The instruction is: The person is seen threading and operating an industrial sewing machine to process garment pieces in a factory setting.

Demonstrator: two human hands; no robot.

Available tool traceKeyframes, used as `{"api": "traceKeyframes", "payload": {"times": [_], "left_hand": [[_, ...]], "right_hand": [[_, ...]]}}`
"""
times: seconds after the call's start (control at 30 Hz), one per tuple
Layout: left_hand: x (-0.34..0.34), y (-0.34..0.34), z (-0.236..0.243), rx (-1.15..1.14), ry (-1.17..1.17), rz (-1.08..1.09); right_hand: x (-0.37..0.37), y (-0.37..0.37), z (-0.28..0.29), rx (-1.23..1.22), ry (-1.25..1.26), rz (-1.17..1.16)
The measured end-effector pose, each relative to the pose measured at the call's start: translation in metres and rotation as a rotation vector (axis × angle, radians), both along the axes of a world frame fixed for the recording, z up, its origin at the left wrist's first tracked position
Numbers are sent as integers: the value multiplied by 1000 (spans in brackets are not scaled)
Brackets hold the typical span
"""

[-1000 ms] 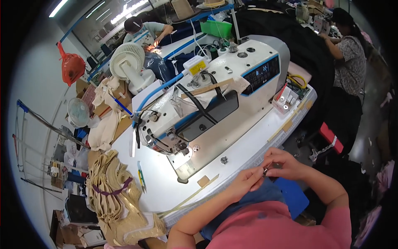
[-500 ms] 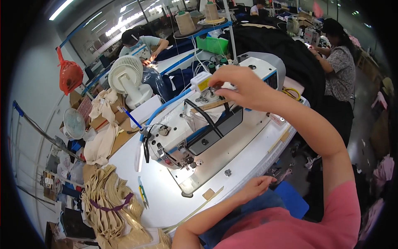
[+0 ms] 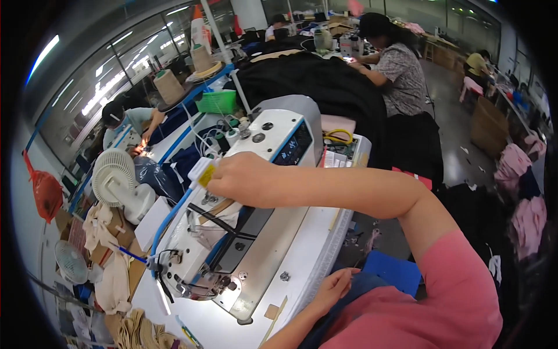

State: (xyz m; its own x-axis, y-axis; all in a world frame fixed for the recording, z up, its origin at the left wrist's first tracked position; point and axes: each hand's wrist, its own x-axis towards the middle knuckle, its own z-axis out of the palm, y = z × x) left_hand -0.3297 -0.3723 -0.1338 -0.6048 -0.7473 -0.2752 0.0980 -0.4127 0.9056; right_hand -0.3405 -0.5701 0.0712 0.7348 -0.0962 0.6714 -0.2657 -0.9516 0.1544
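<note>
My right hand point(image 3: 241, 179) is on top of a white sewing machine point(image 3: 285, 131), by the small round metal parts behind a white box with a yellow label point(image 3: 203, 172). Its fingers curl downward behind the hand, and whatever they hold is hidden. Near my lap, at the table's front edge, my left hand point(image 3: 336, 291) is loosely curled; I cannot make out anything in it. A black cable point(image 3: 220, 221) crosses the machine arm beside a tan strip. Light shines on the needle area point(image 3: 226, 285). A small metal part point(image 3: 285, 276) lies on the white table.
Thread cones point(image 3: 169, 87) stand on a rack behind the machine. A white fan point(image 3: 116, 174) and beige cloth point(image 3: 113, 285) are on the left. Tan pieces point(image 3: 139, 331) and thread snips point(image 3: 189, 333) lie at the lower left. Co-workers sit beyond, one beside heaped black fabric point(image 3: 308, 87).
My view has turned right. My right hand has gone from a raised pinch over the machine top to a lower, curled-over position there. My left hand stays near my lap, its fingers slightly looser.
</note>
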Motion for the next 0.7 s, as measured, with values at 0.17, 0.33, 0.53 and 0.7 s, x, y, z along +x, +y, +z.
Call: {"api": "traceKeyframes", "payload": {"times": [0.17,0.33,0.53,0.7], "left_hand": [[-3,-3,1,-11,22,-32],[-2,0,-1,-11,19,-6],[-2,-1,-5,-47,-7,7],[15,16,20,201,390,292]], "right_hand": [[-6,6,-3,-41,99,-131],[-7,15,-9,-163,14,-77],[-19,19,-7,-138,35,-80],[-89,82,12,63,-130,235]]}}
